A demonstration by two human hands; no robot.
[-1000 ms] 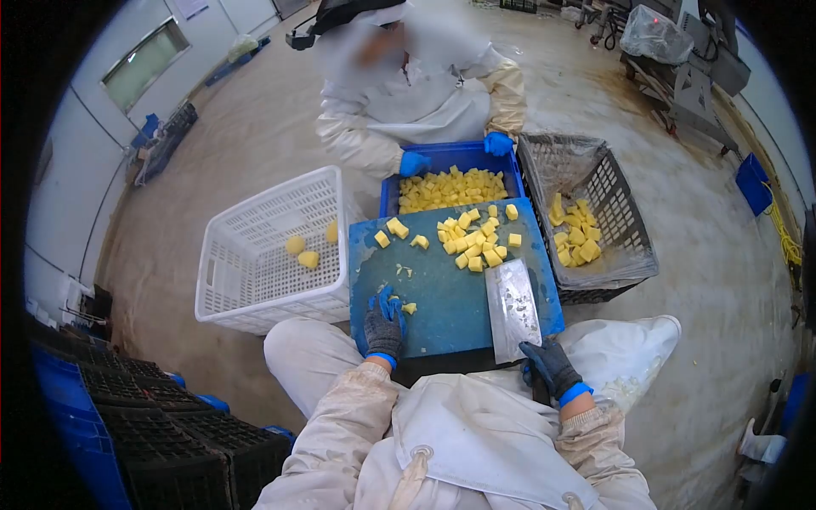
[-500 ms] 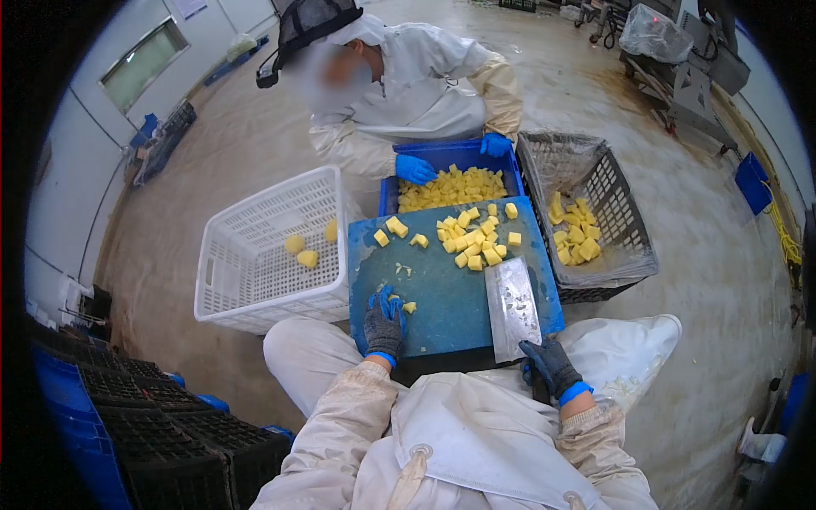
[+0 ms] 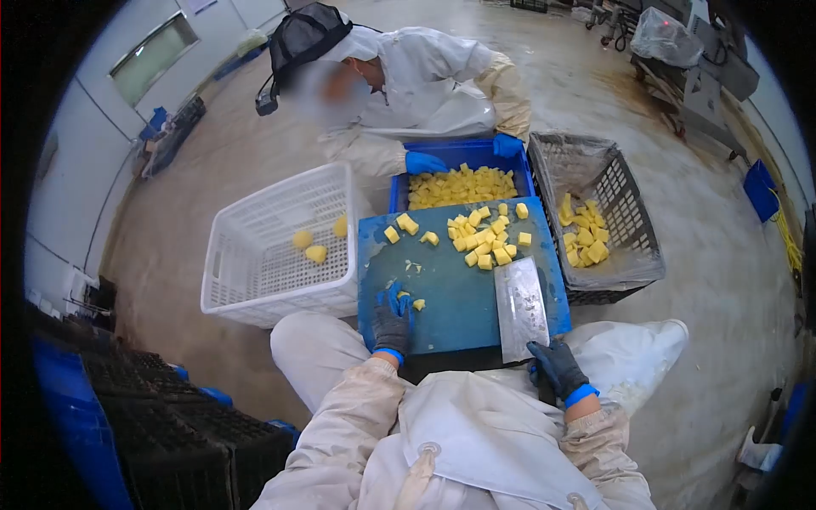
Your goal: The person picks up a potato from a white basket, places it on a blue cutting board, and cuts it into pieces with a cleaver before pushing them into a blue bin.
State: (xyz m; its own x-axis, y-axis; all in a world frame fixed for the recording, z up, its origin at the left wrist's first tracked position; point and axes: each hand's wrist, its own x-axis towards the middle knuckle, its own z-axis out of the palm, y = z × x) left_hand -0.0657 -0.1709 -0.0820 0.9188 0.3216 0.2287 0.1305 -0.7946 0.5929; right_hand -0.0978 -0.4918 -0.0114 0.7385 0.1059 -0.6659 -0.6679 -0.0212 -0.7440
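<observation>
In the head view my left hand [image 3: 393,321], in a grey and blue glove, rests at the left of the blue cutting board [image 3: 446,293], fingers stretched forward beside small yellow scraps [image 3: 418,304]. Whether a scrap lies under the fingertips I cannot make out. Gripped by its handle, a broad cleaver [image 3: 521,308] is in my right hand [image 3: 559,371]; its blade lies flat along the board's right side. Beyond the blade sit several yellow cubes [image 3: 483,240], possibly potato, with a few loose pieces [image 3: 407,223] further left.
A white crate [image 3: 280,299] with a few peeled yellow pieces stands left. Behind the board, a co-worker's gloved hand [image 3: 425,162] reaches into a blue bin [image 3: 463,150] of cubes. A dark lined crate [image 3: 633,212] with yellow offcuts stands right. Black crates [image 3: 183,425] are at lower left.
The whole view has shifted slightly, moving things right. My left hand has stayed near the scraps with small finger movement. The cleaver keeps its place on the board. The co-worker's hand has moved slightly.
</observation>
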